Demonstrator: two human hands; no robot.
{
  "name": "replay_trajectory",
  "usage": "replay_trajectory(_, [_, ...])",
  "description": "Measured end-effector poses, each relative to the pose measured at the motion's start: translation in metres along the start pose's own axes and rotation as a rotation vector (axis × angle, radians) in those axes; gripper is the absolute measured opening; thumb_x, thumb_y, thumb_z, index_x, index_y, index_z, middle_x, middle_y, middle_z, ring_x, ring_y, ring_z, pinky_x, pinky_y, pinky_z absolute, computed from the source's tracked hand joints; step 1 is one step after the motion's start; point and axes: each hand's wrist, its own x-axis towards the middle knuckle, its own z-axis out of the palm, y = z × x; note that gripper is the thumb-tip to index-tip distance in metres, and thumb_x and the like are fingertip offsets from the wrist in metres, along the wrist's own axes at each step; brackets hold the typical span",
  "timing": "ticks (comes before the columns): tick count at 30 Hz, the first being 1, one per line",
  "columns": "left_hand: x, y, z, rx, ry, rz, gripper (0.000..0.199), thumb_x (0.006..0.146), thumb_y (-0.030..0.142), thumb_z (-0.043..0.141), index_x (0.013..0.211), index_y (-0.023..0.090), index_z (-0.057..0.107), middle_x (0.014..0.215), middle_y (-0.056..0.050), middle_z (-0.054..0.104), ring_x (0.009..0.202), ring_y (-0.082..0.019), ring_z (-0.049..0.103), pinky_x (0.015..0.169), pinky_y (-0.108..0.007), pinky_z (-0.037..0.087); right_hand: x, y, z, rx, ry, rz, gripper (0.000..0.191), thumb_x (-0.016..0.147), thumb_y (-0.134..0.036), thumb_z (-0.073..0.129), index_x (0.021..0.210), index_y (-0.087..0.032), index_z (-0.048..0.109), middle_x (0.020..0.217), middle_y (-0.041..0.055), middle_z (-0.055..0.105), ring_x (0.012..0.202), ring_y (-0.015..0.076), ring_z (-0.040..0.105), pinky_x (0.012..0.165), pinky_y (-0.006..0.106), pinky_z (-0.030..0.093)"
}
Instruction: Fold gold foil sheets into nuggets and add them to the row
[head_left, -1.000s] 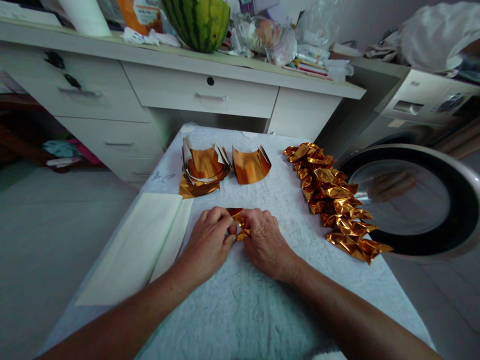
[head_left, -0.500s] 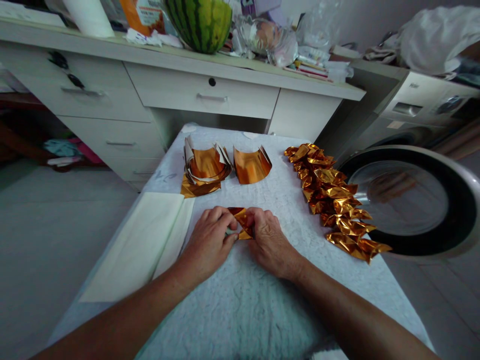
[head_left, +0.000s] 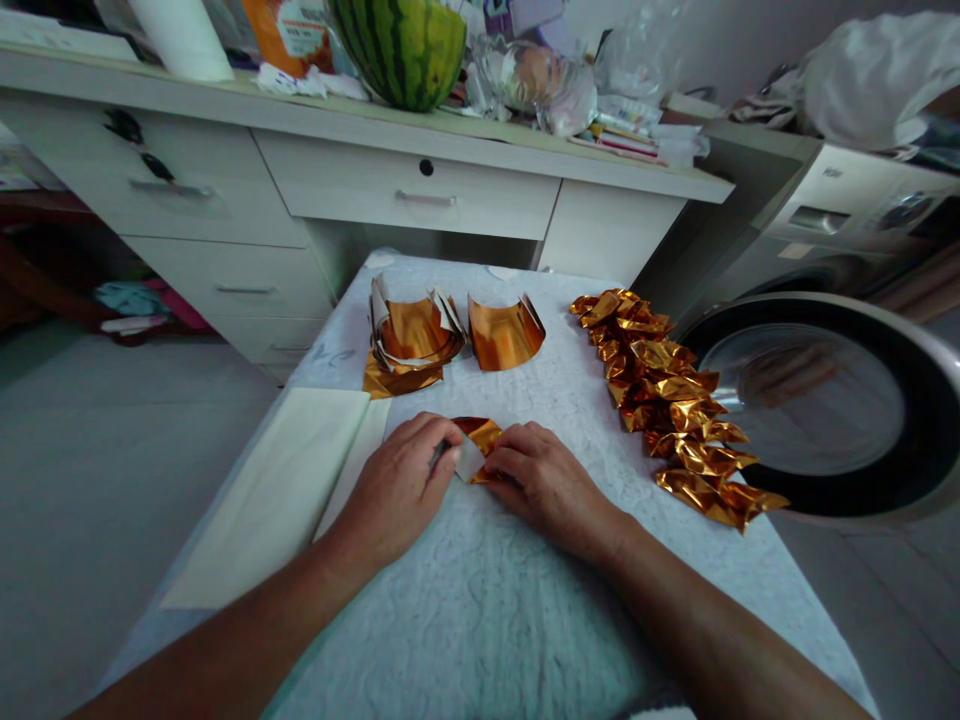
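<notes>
A partly folded piece of gold foil paper (head_left: 484, 432) lies between my hands, its pale back side showing in the middle. My left hand (head_left: 409, 480) pinches its left end, and my right hand (head_left: 541, 480) grips the right end. Behind them sits a stack of curled gold foil sheets (head_left: 412, 328) with white backs, and beside it a single curled gold sheet (head_left: 506, 335). To the right, several folded gold foil pieces (head_left: 679, 412) run in an overlapping row. The fingertips partly cover the held paper.
Pale folded paper (head_left: 262, 500) lies at the left of the cloth-covered table (head_left: 465, 640). Beyond stands a white drawer cabinet (head_left: 420, 195) with a cut watermelon (head_left: 397, 50) on top. The open round door of a washing machine (head_left: 817, 400) reaches close to the table's right edge.
My fingers have shifted on the gold paper: the left hand has moved slightly left, and more of the pale back side shows between the hands. The other things lie as before.
</notes>
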Motion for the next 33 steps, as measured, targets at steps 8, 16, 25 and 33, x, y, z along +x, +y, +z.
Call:
replay_trajectory(8, [0.002, -0.01, 0.0, 0.094, -0.008, 0.07, 0.03, 0.078, -0.001, 0.04, 0.091, 0.02, 0.057, 0.1, -0.004, 0.065, 0.101, -0.021, 0.056, 0.093, -0.04, 0.046, 0.001, -0.008, 0.002, -0.232, -0.041, 0.006, 0.012, 0.089, -0.018, 0.057, 0.093, -0.016, 0.068, 0.091, 0.0062, 0.065, 0.084, 0.02, 0.054, 0.074, 0.033, 0.041])
replay_trajectory(16, [0.003, -0.015, 0.003, 0.15, -0.003, 0.108, 0.027, 0.08, 0.002, 0.049, 0.096, 0.022, 0.06, 0.107, -0.004, 0.064, 0.105, -0.023, 0.055, 0.096, -0.042, 0.045, 0.0, -0.002, 0.001, -0.201, 0.0, 0.001, 0.01, 0.089, -0.023, 0.058, 0.092, -0.017, 0.065, 0.094, 0.0065, 0.065, 0.086, 0.02, 0.054, 0.078, 0.034, 0.041])
replay_trajectory(25, [0.004, -0.013, 0.005, 0.142, -0.004, 0.122, 0.032, 0.081, 0.001, 0.046, 0.101, 0.021, 0.061, 0.109, -0.004, 0.064, 0.107, -0.022, 0.056, 0.097, -0.041, 0.047, 0.003, -0.002, 0.004, -0.254, 0.011, -0.024, 0.018, 0.095, -0.028, 0.054, 0.089, -0.018, 0.067, 0.089, 0.0054, 0.064, 0.08, 0.0188, 0.052, 0.071, 0.033, 0.036])
replay_trajectory(33, [0.004, -0.014, 0.007, 0.138, -0.009, 0.137, 0.035, 0.083, 0.0, 0.044, 0.103, 0.021, 0.061, 0.112, -0.005, 0.063, 0.108, -0.022, 0.055, 0.097, -0.042, 0.047, 0.001, -0.002, 0.01, -0.349, 0.027, -0.084, 0.015, 0.092, -0.017, 0.053, 0.083, -0.017, 0.065, 0.084, 0.0058, 0.063, 0.081, 0.0207, 0.05, 0.071, 0.036, 0.034])
